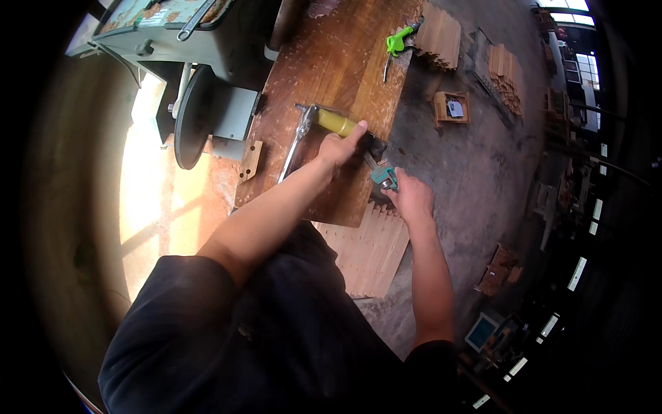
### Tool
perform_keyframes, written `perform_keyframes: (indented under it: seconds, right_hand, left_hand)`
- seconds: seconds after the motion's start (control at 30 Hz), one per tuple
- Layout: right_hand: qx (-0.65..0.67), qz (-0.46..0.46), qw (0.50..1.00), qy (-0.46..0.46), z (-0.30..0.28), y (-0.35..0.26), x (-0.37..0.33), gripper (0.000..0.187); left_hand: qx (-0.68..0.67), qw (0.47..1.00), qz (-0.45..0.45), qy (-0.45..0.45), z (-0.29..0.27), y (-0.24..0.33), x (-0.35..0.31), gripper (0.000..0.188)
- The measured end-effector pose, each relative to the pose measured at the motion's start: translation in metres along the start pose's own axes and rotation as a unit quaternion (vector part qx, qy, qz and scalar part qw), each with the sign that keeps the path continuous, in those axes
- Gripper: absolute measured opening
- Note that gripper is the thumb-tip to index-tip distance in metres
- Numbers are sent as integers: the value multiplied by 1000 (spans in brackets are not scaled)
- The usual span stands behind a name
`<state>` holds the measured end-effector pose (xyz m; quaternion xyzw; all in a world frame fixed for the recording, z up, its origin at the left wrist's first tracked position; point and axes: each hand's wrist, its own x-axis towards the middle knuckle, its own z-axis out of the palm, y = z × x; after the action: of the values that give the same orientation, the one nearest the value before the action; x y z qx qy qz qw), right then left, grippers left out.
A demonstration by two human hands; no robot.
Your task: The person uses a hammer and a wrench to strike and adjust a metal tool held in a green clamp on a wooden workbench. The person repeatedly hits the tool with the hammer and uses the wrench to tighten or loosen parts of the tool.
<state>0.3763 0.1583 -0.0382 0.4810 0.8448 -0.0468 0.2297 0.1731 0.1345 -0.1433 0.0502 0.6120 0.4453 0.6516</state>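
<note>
A yellow cylindrical tool (335,122) with a silver metal head and a long silver lever lies across the wooden bench top; it looks like a grease gun. My left hand (338,146) is on its dark end, thumb stretched along it and the other fingers hidden underneath. Just past the bench's right edge, my right hand (414,198) is closed on a teal tool (383,176) with metal parts. That tool's upper end meets the dark end of the yellow tool; whether they are joined, I cannot tell.
A bright green air blow gun (395,43) rests near the far right of the wooden bench (321,52). A drilled wood block (250,161) sits at its left edge, beside a machine with a round disc (193,117). Stacked boards (365,245), a wooden box (452,108) and more piles stand lower down.
</note>
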Motion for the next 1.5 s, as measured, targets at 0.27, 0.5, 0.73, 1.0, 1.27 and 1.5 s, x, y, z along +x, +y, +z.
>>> perform_keyframes:
  seconds: [0.27,0.5,0.73,1.0,1.27,1.5]
  right_hand:
    - [51,-84,995,-15,-18,14,8,64]
    - [66,-40,997,-4,-23,-18,-22,78]
    - [109,-47,975,187,16,-22,-45,50]
    - [537,174,818,106,-22,-22,14,31]
    - [583,191,790,-21,-14,-19,28,32]
    - [590,194,784,12,-2,-11,20,37]
  left_hand:
    - [8,990,52,-133,-10,-27,3,28]
    - [1,989,75,-124,-14,-42,-21,22]
    - [134,960,236,-68,9,1,-63,30]
    - [391,708,586,58,-14,43,-50,65]
    - [623,634,427,-169,19,68,-1,83]
    - [667,630,345,-200,36,81,2,73]
